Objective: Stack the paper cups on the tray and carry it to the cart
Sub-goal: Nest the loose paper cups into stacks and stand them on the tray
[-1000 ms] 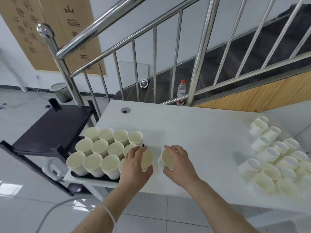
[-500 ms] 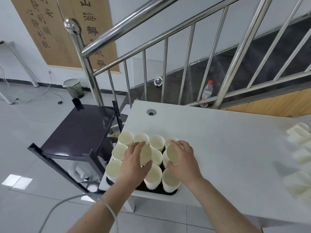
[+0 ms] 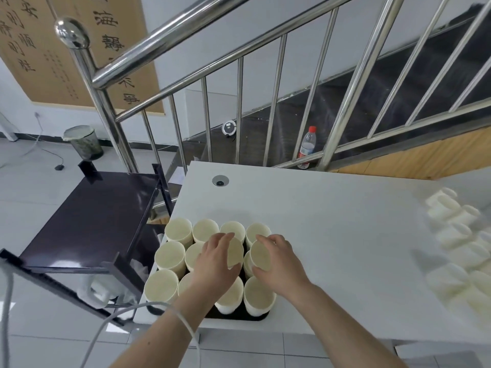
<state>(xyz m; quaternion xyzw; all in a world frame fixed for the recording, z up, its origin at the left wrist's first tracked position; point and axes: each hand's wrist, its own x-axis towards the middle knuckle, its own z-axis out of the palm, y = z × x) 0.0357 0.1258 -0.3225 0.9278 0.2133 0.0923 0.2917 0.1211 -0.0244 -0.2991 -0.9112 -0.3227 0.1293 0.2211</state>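
Both hands each grip a cream paper cup: left hand (image 3: 216, 264), right hand (image 3: 276, 264), above upright cups on the black rectangular tray (image 3: 239, 314). Tilted placement could topple neighbours.

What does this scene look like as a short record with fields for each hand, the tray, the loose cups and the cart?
left hand: grip on a tilted paper cup above the tray
right hand: grip on a second tilted cup
tray: dark, at the table's near left corner, filled with upright cups
loose cups: clustered at the table's right, blurred
cart: dark, left of the table
table: white
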